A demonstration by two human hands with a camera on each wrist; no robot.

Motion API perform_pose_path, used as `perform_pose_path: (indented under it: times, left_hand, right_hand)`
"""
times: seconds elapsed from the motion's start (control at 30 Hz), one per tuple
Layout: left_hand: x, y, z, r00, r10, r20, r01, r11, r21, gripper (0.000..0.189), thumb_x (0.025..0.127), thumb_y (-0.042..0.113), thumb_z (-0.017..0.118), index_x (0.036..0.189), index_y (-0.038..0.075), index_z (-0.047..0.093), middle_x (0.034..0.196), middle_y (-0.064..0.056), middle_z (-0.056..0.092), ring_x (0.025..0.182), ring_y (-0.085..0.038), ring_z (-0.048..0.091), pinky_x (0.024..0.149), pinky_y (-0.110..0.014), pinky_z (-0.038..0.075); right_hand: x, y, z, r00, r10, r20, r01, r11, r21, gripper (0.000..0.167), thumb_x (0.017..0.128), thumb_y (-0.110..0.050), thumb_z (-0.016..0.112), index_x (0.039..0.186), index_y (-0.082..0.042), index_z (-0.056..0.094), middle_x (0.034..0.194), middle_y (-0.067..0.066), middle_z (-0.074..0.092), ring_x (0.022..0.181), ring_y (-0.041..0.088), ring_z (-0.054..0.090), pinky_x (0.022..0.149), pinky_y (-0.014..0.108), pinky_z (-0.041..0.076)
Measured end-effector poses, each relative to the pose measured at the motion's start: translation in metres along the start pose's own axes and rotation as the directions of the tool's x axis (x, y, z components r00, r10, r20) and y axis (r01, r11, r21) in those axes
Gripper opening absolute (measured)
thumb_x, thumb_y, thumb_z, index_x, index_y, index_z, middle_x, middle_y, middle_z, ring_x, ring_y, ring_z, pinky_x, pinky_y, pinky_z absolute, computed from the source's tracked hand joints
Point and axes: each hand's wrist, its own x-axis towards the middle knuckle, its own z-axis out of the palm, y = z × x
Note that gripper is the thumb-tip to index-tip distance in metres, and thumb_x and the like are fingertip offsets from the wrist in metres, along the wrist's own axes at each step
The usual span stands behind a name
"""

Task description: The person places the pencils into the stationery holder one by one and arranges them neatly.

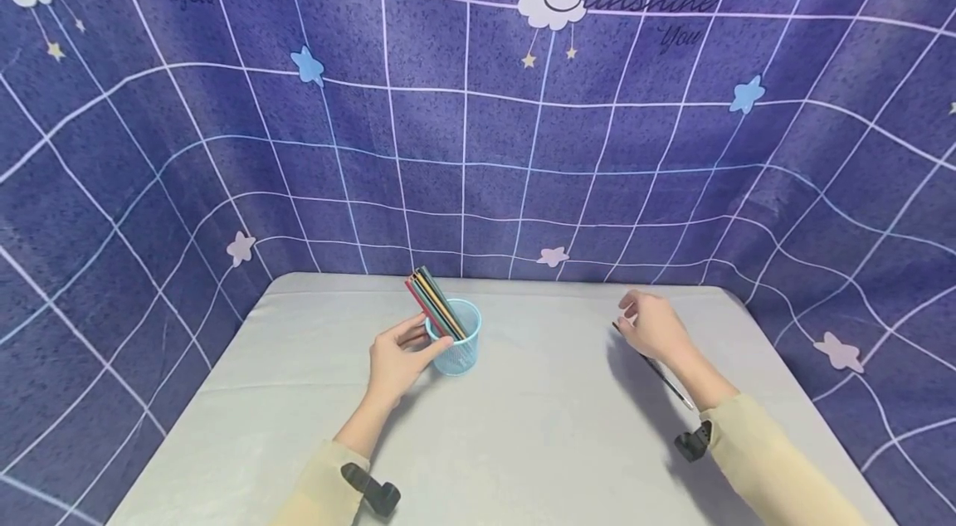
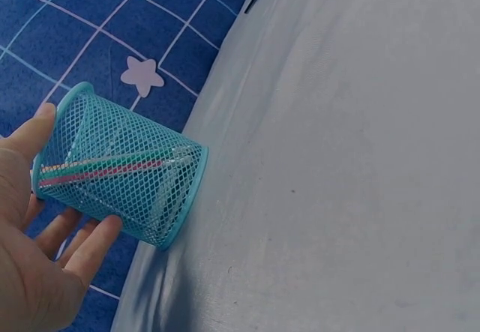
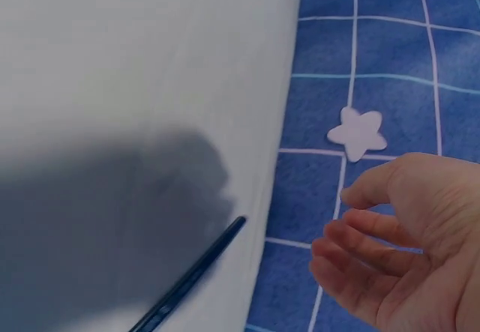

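My left hand (image 1: 396,362) holds a light blue mesh pen cup (image 1: 457,357) by its side, thumb near the rim and fingers round the far side. Several coloured pencils (image 1: 433,298) lean out of the cup toward the left; through the mesh (image 2: 124,174) in the left wrist view their lower ends show. On the right, my right hand (image 1: 653,331) hovers over the far end of a dark pen (image 1: 667,381) that lies slantwise on the table. In the right wrist view the right hand (image 3: 405,242) has loosely bent fingers with nothing between them, apart from the pen (image 3: 187,279).
A pale cloth covers the table (image 1: 523,443). Behind it and at both sides hangs a purple-blue curtain (image 1: 500,128) with a grid and star pattern. Dark wrist devices (image 1: 372,491) sit on both sleeves.
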Motion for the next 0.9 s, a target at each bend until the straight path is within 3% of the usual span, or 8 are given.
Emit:
perform_pose_path:
  times: [0.3, 0.57, 0.9]
  left_hand:
    - [-0.001, 0.001, 0.001, 1.000, 0.017, -0.002, -0.017, 0.999, -0.033, 0.068, 0.077, 0.022, 0.098, 0.136, 0.001, 0.070, 0.121, -0.023, 0.078, 0.110, -0.040, 0.078, 0.103, -0.047, 0.063]
    - [-0.002, 0.001, 0.000, 1.000, 0.010, -0.004, -0.010, 0.999, -0.041, 0.068, 0.077, 0.023, 0.098, 0.136, 0.003, 0.070, 0.122, -0.023, 0.078, 0.111, -0.040, 0.078, 0.103, -0.048, 0.063]
    - [0.000, -0.001, 0.001, 1.000, 0.000, -0.009, -0.001, 1.000, -0.006, 0.069, 0.077, 0.025, 0.098, 0.136, 0.003, 0.070, 0.121, -0.020, 0.079, 0.111, -0.038, 0.078, 0.103, -0.044, 0.064]
  right_hand:
    - [-0.018, 0.020, 0.008, 0.995, 0.059, 0.083, -0.053, 0.996, -0.076, 0.019, 0.087, -0.008, 0.072, 0.101, 0.004, 0.073, 0.087, 0.016, 0.078, 0.083, 0.037, 0.075, 0.079, 0.055, 0.064]
    - [-0.028, 0.029, 0.017, 0.980, 0.115, 0.165, -0.099, 0.990, -0.103, 0.017, 0.084, -0.009, 0.075, 0.097, 0.002, 0.073, 0.081, 0.009, 0.076, 0.078, 0.030, 0.073, 0.074, 0.050, 0.064]
    - [-0.029, 0.033, 0.024, 0.957, 0.177, 0.231, -0.152, 0.981, -0.120, 0.013, 0.086, 0.001, 0.072, 0.098, 0.006, 0.070, 0.090, 0.019, 0.075, 0.088, 0.038, 0.073, 0.079, 0.054, 0.064]
